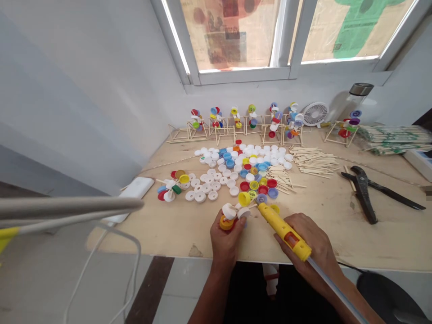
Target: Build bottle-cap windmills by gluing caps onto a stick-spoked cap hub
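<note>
My left hand [225, 237] is closed around a small pinwheel of bottle caps [234, 210], with white, yellow and red caps on thin sticks, held just above the wooden table [337, 225]. My right hand [312, 245] grips a yellow glue gun [281, 227] like a pen. Its nozzle points up and left and meets the pinwheel near a yellow cap. A clear glue stick trails from the gun's back end toward me.
Loose caps [243, 168] in many colours and piles of sticks [312, 159] lie beyond the hands. Another cap pinwheel [172, 185] lies left. Finished cap models on stick frames [243, 120] line the wall by a small fan [314, 114]. Black pliers [366, 191] lie right, a white device [133, 192] left.
</note>
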Action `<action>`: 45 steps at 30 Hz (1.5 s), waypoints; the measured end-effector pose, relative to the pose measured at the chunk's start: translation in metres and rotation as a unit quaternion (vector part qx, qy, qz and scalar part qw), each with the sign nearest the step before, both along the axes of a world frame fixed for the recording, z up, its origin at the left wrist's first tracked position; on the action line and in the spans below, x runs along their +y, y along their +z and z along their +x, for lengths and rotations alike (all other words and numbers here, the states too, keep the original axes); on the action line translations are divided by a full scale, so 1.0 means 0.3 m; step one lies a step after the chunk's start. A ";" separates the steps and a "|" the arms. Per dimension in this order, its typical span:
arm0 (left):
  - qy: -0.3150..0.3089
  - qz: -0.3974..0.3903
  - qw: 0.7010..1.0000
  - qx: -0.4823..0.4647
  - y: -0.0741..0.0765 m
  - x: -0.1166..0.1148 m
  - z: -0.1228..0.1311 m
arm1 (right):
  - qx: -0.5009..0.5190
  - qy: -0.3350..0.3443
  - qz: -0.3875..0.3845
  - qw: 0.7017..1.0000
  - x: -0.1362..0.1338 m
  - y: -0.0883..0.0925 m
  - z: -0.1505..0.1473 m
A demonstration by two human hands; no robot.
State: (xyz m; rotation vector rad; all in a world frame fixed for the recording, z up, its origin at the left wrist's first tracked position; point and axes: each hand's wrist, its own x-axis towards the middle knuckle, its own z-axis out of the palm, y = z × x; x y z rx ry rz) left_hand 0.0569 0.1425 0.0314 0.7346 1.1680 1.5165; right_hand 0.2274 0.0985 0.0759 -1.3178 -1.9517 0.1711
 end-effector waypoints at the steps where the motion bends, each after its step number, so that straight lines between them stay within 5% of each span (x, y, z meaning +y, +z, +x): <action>1: -0.003 0.002 1.000 0.003 -0.004 -0.001 -0.001 | -0.001 -0.001 0.004 1.000 0.000 -0.002 -0.002; 14: -0.015 -0.001 1.000 0.024 -0.031 0.004 -0.015 | -0.059 -0.014 0.036 0.998 0.011 0.001 -0.001; 45: 0.013 0.010 0.994 0.106 0.072 -0.024 -0.016 | -0.063 -0.026 0.032 0.997 -0.004 -0.002 -0.002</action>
